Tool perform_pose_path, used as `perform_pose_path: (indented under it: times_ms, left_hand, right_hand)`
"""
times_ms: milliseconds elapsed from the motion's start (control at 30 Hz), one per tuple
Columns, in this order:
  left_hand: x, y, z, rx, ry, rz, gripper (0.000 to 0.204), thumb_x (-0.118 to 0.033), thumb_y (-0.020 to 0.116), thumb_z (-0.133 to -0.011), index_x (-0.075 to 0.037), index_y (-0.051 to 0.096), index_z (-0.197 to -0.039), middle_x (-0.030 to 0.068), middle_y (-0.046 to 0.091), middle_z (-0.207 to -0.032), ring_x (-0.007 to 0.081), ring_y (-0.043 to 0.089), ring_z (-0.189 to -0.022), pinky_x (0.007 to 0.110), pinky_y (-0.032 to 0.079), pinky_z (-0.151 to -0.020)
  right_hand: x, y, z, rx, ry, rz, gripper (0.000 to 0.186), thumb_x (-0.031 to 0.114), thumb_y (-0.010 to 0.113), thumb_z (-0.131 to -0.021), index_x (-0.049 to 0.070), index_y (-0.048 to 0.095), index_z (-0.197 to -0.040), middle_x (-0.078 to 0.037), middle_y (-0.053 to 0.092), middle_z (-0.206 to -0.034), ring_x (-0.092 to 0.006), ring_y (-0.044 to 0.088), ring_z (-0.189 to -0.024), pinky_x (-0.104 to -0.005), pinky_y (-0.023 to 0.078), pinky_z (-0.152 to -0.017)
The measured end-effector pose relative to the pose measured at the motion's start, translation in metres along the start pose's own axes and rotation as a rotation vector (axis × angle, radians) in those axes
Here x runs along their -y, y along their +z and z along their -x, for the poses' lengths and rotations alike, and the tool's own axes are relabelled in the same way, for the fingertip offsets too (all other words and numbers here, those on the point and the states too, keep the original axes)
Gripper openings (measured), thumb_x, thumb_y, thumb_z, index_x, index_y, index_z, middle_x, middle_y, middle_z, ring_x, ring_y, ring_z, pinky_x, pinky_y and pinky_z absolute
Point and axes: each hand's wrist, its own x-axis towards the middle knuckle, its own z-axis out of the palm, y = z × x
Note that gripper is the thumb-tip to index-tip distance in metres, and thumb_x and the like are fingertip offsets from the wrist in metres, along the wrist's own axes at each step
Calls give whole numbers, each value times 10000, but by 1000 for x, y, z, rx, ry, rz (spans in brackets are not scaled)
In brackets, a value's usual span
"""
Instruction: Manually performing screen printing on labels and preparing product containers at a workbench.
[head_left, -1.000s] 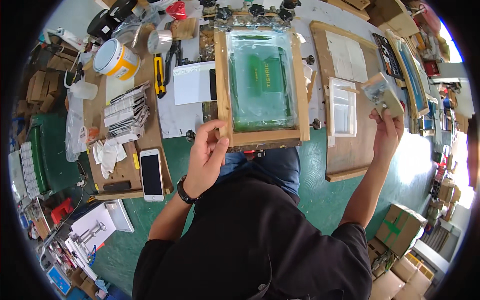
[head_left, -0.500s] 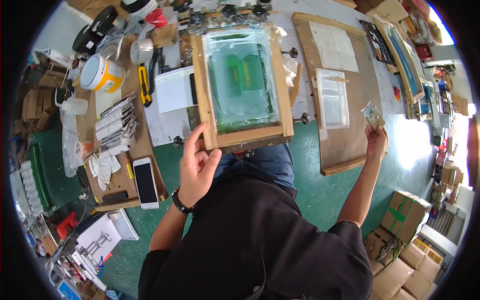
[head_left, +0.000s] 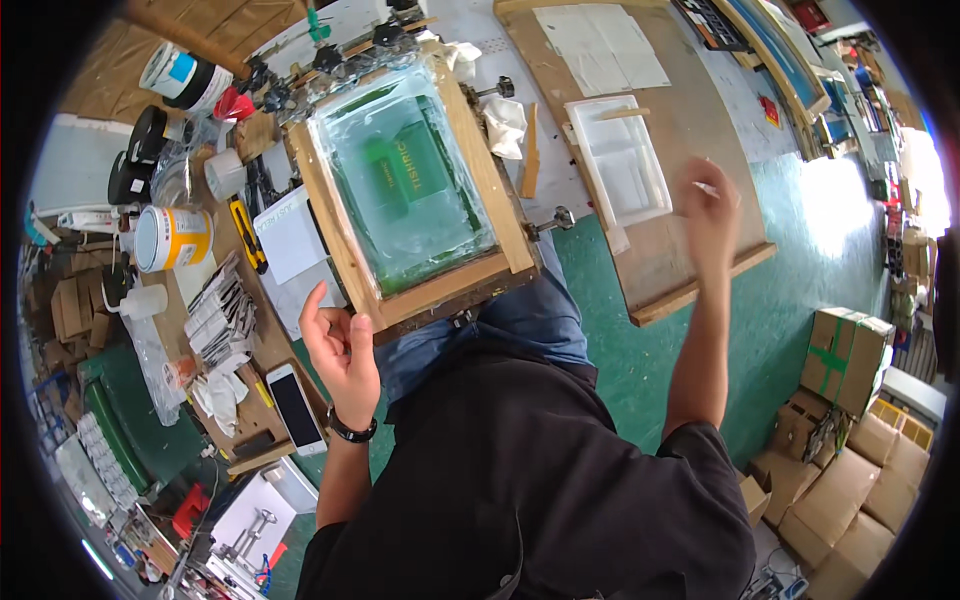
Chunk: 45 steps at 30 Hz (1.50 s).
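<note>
A wooden-framed printing screen (head_left: 410, 190) is clamped in front of me, its mesh whitish over green, with yellow lettering showing through. At its near left corner is my left hand (head_left: 345, 365), fingers apart and partly bent, holding nothing. The thumb tip comes close to the frame's lower edge; whether they touch I cannot tell. My right hand (head_left: 708, 215) is raised over the right side of a brown board (head_left: 690, 130), smeared by motion. A small pale bit shows at its fingers, too blurred to name. Beside this hand, a shallow white tray (head_left: 655, 195) lies on the board.
Metal clamp knobs (head_left: 563, 217) stick out beside the screen. On the left bench are a phone (head_left: 297, 408), folded newspaper (head_left: 222, 315), a yellow cutter knife (head_left: 247, 235) and a yellow-white tub (head_left: 172, 238). Cardboard boxes (head_left: 845, 360) stand on the floor at the right.
The view has turned, so the screen now appears tilted and further left. My right hand has swung up and inward; the small clear packet it held is no longer distinguishable. My left hand remains by the frame corner.
</note>
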Motion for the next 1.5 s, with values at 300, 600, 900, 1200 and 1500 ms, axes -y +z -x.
perform_pose_path:
  times_ms: [300,600,900,1200,1500]
  left_hand:
    - [-6,-8,13,-101,23,64,563,-81,699,-1018,-21,479,-1533,36,554,-988,87,463,-746,212,397,-665]
    - [0,-5,24,-50,-23,113,588,-97,770,-965,-17,530,-1495,85,591,-1115,111,512,-721,250,446,-640]
    - [5,-12,16,5,7,18,600,-139,791,-941,-20,545,-1475,111,588,-1154,160,529,-735,291,471,-655]
    - [-4,-8,26,-21,54,-32,614,-193,796,-931,-36,544,-1469,126,585,-1184,224,537,-747,334,484,-671]
    - [-3,0,39,77,179,-252,719,-237,740,-935,-119,475,-1593,165,566,-1251,341,620,-852,414,527,-744]
  right_hand:
    - [60,173,-14,495,-119,392,290,115,702,-935,-13,648,-1189,-168,758,-1004,-346,716,-835,-463,575,-764]
    - [110,156,-16,518,97,349,323,71,688,-975,-6,556,-1259,-172,688,-861,-246,656,-646,-383,543,-603]
    - [118,103,-1,219,80,-355,224,-23,612,-1028,-8,718,-1225,-100,754,-1012,-93,532,-641,-218,418,-562]
    - [92,79,8,240,134,-563,191,30,613,-1055,8,726,-1208,-106,777,-1085,-78,492,-648,-210,379,-567]
    - [102,66,18,251,40,-703,140,35,604,-1061,8,720,-1136,-154,768,-1138,-100,535,-692,-218,417,-601]
